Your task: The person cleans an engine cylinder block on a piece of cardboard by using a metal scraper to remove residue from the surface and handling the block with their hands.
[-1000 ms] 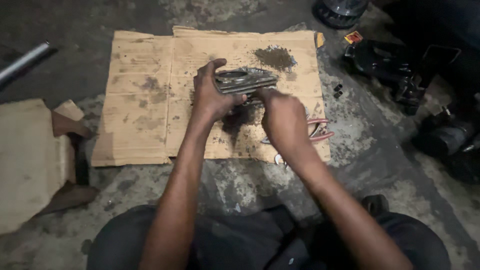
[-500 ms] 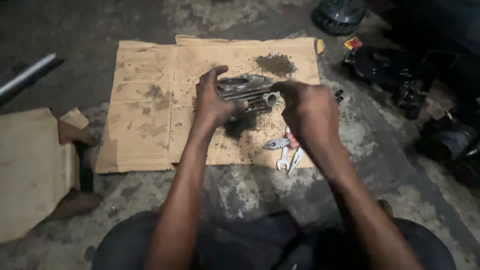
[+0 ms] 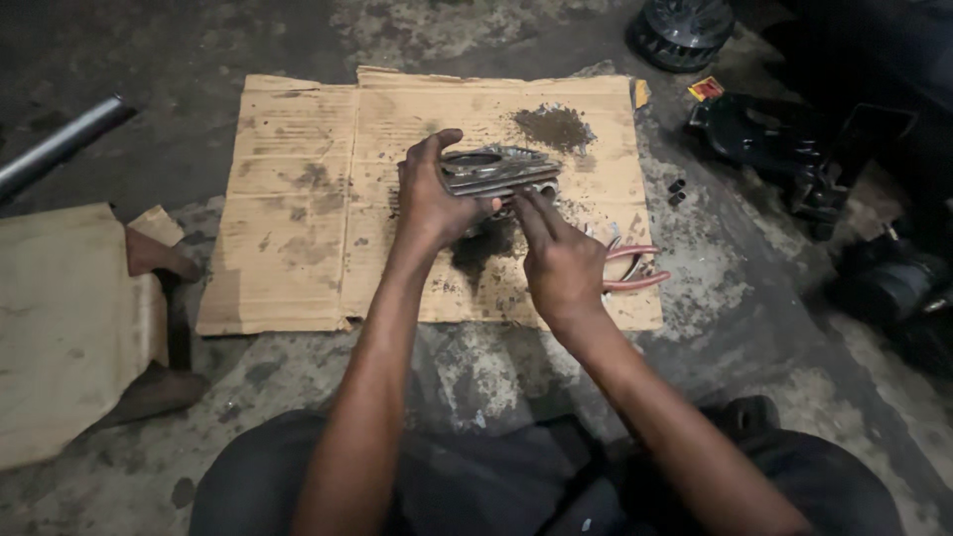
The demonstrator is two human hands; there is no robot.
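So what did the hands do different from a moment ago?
The right hand swung out to the right above the pliers, then came back and now has its fingers on the underside of the grey metal part. The left hand kept its grip on that part the whole time. The red-handled pliers and the cardboard sheet stayed where they were.

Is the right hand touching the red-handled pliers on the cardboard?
Cannot tell. In the head view the right hand overlaps the pliers, hiding any contact or gap.
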